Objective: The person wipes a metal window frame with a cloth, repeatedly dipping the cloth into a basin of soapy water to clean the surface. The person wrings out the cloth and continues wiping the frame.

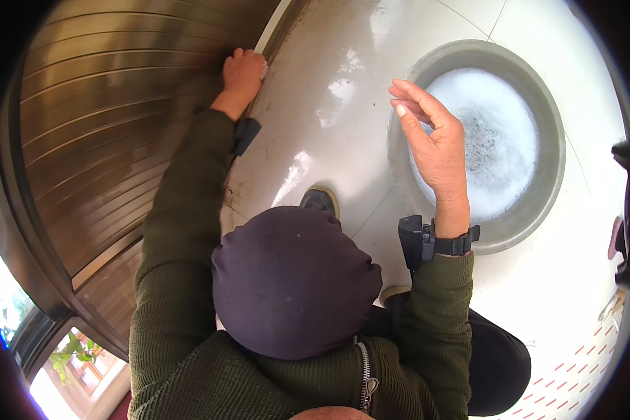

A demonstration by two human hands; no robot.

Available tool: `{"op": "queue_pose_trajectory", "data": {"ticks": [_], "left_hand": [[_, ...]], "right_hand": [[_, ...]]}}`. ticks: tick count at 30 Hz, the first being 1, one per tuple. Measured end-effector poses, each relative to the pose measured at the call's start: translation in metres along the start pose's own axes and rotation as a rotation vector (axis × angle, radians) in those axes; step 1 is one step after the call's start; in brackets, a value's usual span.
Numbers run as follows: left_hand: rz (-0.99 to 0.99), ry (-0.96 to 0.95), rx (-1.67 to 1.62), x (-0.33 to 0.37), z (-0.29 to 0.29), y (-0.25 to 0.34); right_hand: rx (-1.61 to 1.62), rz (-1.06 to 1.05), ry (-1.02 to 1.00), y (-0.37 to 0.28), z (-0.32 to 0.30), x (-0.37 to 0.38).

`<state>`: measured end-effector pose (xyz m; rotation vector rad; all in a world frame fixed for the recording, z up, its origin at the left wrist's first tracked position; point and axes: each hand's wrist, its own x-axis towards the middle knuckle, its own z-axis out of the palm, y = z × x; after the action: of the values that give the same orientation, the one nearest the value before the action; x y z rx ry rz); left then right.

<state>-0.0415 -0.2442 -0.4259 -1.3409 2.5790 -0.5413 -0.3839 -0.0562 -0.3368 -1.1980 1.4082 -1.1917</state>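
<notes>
My left hand (243, 75) is closed at the lower edge of a brown ribbed metal door (112, 119), pressed close to it. A bit of something pale shows at its fingers, too little to name. My right hand (434, 136) hovers over the left side of a round grey basin (554, 150), its fingers bent and loosely parted with nothing in them. White suds (507, 105) cover the liquid in the basin.
Wet streaks and dirt mark the pale tiled floor (329, 63) along the door. A rounded dark cloth shape (294, 283) lies between my arms, with a shoe (320, 199) beyond it. At the right rim are dark objects (624, 210) and a patterned mat (574, 378).
</notes>
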Motion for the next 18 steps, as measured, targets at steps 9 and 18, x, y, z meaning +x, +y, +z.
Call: {"op": "queue_pose_trajectory", "data": {"ticks": [9, 18], "left_hand": [[0.034, 0.11, 0.24, 0.02, -0.035, -0.033], [0.062, 0.299, 0.124, 0.062, -0.036, -0.005]], "right_hand": [[0.027, -0.006, 0.019, 0.007, 0.001, 0.004], [-0.019, -0.048, 0.069, 0.01, -0.027, -0.014]]}}
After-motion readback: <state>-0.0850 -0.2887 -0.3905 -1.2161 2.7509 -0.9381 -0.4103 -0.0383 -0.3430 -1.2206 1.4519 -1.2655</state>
